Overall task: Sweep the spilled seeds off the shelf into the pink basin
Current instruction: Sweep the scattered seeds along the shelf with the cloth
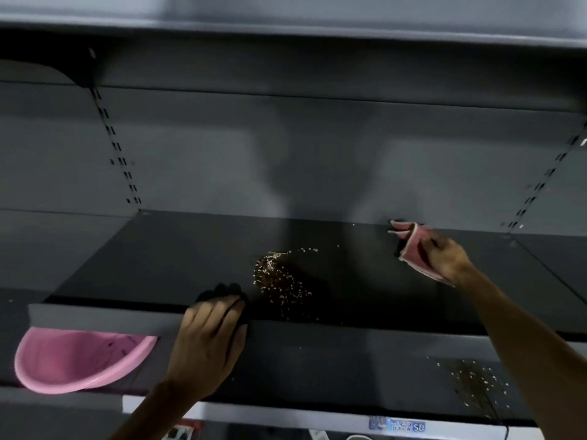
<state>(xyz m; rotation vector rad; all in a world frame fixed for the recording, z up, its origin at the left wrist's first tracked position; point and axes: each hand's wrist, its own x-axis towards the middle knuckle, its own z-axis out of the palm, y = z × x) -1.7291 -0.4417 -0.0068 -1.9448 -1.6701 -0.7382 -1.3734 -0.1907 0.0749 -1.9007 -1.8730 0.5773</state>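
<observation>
Gripping a pink cloth [413,249] at far right, right hand [448,258] sits well apart from the seed pile [279,281] near the shelf [158,265] lip, left hand [206,338] flat beside it, pink basin [47,385] lower left, so a straight near-sweep risks missing it; price label [400,425] unreadable.

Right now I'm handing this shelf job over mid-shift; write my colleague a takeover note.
Left hand: open, resting on the front edge of the dark metal shelf.
Right hand: grips a folded pink cloth at the shelf's back right.
Pale spilled seeds: piled mid-shelf.
Round pink plastic basin: one level down, left, not under the pile.
Done: pile not yet off the shelf.
Left: sweep the pile into the basin; more scattered seeds lie lower right.
</observation>
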